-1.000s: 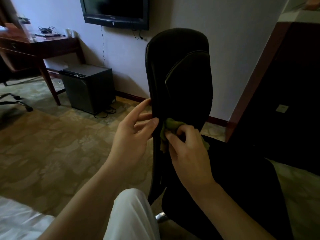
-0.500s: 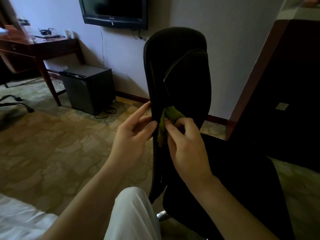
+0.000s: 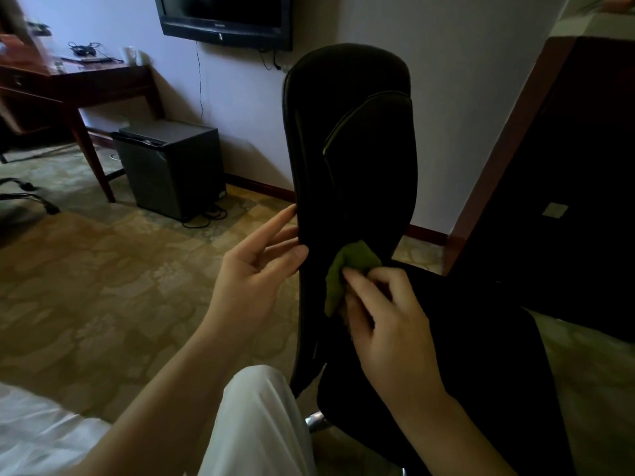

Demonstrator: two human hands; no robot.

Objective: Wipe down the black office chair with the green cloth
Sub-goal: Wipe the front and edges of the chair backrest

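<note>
The black office chair (image 3: 350,139) stands in front of me, its tall backrest seen edge-on and its seat stretching to the right. My right hand (image 3: 388,324) grips the bunched green cloth (image 3: 347,273) against the lower part of the backrest, near where it meets the seat. My left hand (image 3: 254,269) has straight fingers whose tips touch the backrest's left edge at about the same height.
A small dark fridge (image 3: 171,166) with cables stands by the wall under a mounted TV (image 3: 226,18). A wooden desk (image 3: 79,87) is at far left, a dark wooden cabinet (image 3: 567,187) at right. My white-clad knee (image 3: 257,417) is at the bottom, on patterned carpet.
My right hand has slid the green cloth slightly up and to the right along the lower backrest, showing more cloth. My left hand stays against the backrest's edge.
</note>
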